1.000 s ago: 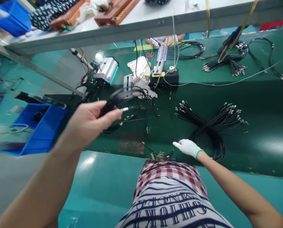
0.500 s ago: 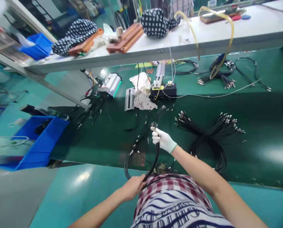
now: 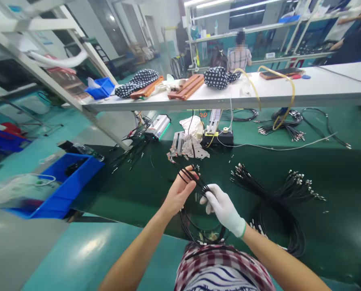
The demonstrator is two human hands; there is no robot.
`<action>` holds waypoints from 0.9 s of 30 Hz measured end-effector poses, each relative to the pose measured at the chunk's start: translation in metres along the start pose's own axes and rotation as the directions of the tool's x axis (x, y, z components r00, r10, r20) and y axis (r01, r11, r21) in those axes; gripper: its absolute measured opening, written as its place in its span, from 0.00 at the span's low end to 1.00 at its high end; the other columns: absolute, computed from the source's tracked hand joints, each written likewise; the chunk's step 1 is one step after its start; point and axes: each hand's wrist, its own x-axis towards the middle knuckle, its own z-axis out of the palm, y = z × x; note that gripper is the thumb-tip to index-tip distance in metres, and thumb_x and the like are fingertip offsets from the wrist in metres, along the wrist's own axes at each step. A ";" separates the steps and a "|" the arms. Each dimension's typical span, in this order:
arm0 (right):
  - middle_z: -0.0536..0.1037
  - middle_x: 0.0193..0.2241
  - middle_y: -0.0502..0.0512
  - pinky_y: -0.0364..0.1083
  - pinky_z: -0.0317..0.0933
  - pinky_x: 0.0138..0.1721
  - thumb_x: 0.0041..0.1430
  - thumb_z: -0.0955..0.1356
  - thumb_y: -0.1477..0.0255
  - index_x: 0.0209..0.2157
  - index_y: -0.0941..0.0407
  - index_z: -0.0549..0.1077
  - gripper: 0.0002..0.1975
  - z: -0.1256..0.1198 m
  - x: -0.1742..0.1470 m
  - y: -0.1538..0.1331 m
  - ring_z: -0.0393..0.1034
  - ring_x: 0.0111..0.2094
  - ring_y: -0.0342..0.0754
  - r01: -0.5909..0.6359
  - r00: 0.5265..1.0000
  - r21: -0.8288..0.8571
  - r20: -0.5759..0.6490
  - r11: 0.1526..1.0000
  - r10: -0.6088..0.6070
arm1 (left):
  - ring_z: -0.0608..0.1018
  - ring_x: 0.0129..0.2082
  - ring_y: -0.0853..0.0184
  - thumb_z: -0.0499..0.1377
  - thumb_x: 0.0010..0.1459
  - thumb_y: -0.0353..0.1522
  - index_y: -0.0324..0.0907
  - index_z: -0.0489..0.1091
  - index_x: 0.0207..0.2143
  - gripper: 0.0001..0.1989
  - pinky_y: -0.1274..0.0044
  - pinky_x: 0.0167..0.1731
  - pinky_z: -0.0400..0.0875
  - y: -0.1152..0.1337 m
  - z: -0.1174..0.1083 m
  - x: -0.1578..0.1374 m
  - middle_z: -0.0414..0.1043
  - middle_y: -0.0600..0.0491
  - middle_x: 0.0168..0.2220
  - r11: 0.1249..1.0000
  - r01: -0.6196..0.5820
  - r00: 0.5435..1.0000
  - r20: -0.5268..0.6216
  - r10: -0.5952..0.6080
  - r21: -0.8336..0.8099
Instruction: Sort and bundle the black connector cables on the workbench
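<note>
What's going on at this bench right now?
A person at a green bench is holding a small bunch of black cables in both hands. The bare left hand has the strands running across it, and the white-gloved right hand grips them close by. A larger bundle of black cables lies on the bench to the right, and a blue bin is off to the left.

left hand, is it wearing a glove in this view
No, the left hand holding the black cables is bare, while the right hand wears a white glove.
</note>
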 end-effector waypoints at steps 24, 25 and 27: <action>0.80 0.39 0.61 0.52 0.68 0.39 0.66 0.62 0.54 0.42 0.57 0.76 0.22 -0.029 -0.020 0.007 0.76 0.38 0.54 -0.078 0.997 0.214 -0.004 0.974 0.080 | 0.82 0.36 0.56 0.62 0.58 0.39 0.35 0.74 0.41 0.16 0.60 0.46 0.74 0.019 0.053 0.023 0.80 0.45 0.33 0.827 0.118 0.988 0.149 -0.042 -0.550; 0.79 0.39 0.61 0.51 0.68 0.39 0.66 0.62 0.55 0.42 0.56 0.76 0.21 -0.028 -0.020 0.007 0.75 0.39 0.54 -0.070 0.997 0.216 -0.022 0.974 0.076 | 0.82 0.36 0.57 0.62 0.58 0.38 0.35 0.74 0.41 0.15 0.61 0.47 0.74 0.018 0.054 0.022 0.80 0.45 0.34 0.826 0.111 0.989 0.142 -0.038 -0.553; 0.79 0.37 0.59 0.51 0.67 0.38 0.66 0.62 0.55 0.42 0.55 0.77 0.20 -0.028 -0.019 0.006 0.74 0.38 0.53 -0.047 0.997 0.212 -0.055 0.976 0.060 | 0.82 0.37 0.57 0.61 0.59 0.37 0.35 0.75 0.40 0.14 0.62 0.47 0.74 0.018 0.056 0.022 0.80 0.45 0.34 0.833 0.102 0.990 0.135 -0.033 -0.544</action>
